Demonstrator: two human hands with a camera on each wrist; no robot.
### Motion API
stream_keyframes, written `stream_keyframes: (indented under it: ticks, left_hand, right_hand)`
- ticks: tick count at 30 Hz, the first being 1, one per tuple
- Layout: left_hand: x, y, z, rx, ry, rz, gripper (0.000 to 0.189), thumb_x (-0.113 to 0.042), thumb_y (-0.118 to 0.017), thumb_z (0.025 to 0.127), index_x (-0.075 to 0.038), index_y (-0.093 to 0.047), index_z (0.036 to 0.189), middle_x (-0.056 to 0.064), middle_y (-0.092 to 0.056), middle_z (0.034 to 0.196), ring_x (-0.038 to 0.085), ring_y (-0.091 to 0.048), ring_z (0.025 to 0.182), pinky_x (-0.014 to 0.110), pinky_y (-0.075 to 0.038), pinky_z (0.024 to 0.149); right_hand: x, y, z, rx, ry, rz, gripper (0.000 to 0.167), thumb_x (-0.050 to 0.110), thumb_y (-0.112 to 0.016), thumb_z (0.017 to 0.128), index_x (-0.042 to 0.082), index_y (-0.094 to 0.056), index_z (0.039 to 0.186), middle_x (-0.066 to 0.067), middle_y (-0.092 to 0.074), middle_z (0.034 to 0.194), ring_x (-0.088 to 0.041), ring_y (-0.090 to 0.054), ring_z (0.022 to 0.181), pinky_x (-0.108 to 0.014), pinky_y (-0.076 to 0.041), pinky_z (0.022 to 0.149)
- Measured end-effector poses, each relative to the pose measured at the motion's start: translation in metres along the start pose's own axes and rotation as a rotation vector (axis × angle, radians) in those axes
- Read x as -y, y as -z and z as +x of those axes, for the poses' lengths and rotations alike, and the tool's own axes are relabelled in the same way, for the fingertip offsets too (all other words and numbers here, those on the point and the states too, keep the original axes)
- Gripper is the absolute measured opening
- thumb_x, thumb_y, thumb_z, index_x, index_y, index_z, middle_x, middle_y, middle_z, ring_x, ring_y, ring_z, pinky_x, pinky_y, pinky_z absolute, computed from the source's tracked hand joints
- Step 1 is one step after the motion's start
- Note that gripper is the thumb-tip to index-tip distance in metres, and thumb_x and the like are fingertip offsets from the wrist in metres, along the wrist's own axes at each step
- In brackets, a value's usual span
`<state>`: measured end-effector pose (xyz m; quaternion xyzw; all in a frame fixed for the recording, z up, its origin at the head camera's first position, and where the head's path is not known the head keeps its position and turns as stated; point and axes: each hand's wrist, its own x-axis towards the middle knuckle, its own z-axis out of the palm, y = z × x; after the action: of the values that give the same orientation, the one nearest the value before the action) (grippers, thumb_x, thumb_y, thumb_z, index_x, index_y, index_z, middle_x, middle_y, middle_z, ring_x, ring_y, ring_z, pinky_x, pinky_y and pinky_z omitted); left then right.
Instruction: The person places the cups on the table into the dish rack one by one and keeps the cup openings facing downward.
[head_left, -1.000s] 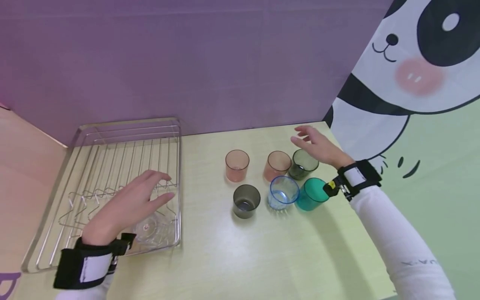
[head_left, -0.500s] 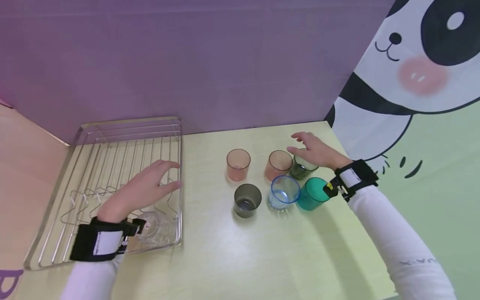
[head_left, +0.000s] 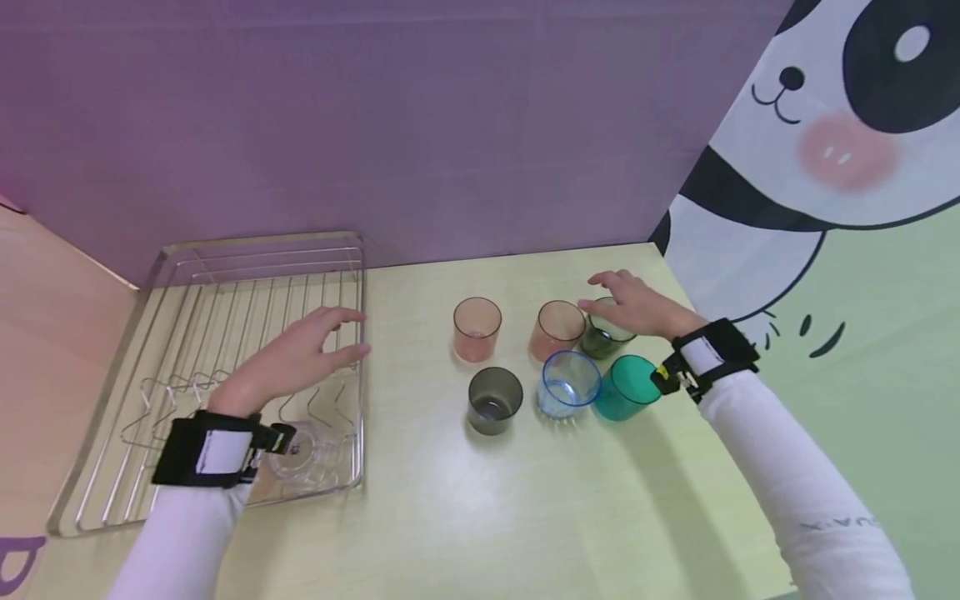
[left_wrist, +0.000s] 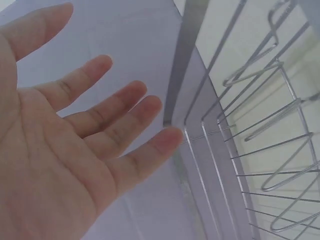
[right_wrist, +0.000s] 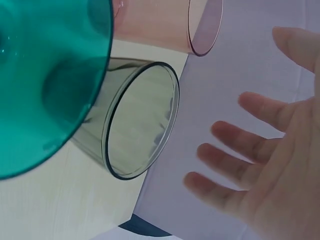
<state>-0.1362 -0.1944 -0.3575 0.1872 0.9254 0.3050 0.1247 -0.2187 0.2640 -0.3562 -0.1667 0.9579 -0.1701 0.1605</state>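
My left hand (head_left: 288, 358) hovers over the right part of a wire dish rack (head_left: 362, 292), fingers spread and holding nothing. Below its wrist a clear glass (head_left: 318, 458) lies in the rack, partly hidden by the wrist strap. At the right my right hand (head_left: 637, 307) hangs over a grey-green glass (head_left: 602, 340), fingers loosely extended; the right wrist view shows a gap between them and the rim. Beside that glass stand a pink glass (head_left: 555, 333), a blue-rimmed clear glass (head_left: 567, 387) and a teal glass (head_left: 624, 390).
Another pink glass (head_left: 476, 329) and a dark grey glass (head_left: 495, 402) stand left of the group on the pale table (head_left: 450, 517). A purple curtain (head_left: 450, 125) rises behind the table. A panda-printed cloth (head_left: 795, 183) hangs to the right.
My left hand has moved up and to the right over the rack. The right hand has lowered slightly toward the grey-green glass. The glasses stay in place.
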Motion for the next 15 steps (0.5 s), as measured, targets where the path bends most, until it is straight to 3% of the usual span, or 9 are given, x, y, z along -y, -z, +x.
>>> stream_keyframes:
  ticks: [10,15]
  left_hand:
    - [0.009,-0.004,0.002,-0.008,0.045,-0.042,0.063,-0.045,-0.05,0.101,-0.005,-0.038,0.149,0.02,-0.039,0.154,0.042,-0.038,0.14,0.062,-0.034,0.113]
    - [0.009,-0.004,0.002,-0.02,0.045,-0.033,0.063,-0.045,-0.05,0.102,-0.005,-0.037,0.149,0.021,-0.039,0.153,0.042,-0.038,0.14,0.062,-0.033,0.113]
  right_hand:
    - [-0.009,-0.003,-0.004,0.155,-0.082,-0.035,0.065,0.047,-0.043,0.102,-0.003,-0.04,0.144,-0.035,-0.038,0.143,-0.046,-0.042,0.131,-0.063,-0.038,0.108]
    - [-0.014,-0.009,-0.004,0.182,-0.084,-0.042,0.066,0.046,-0.044,0.102,-0.004,-0.039,0.145,-0.037,-0.037,0.145,-0.049,-0.038,0.134,-0.064,-0.036,0.11]
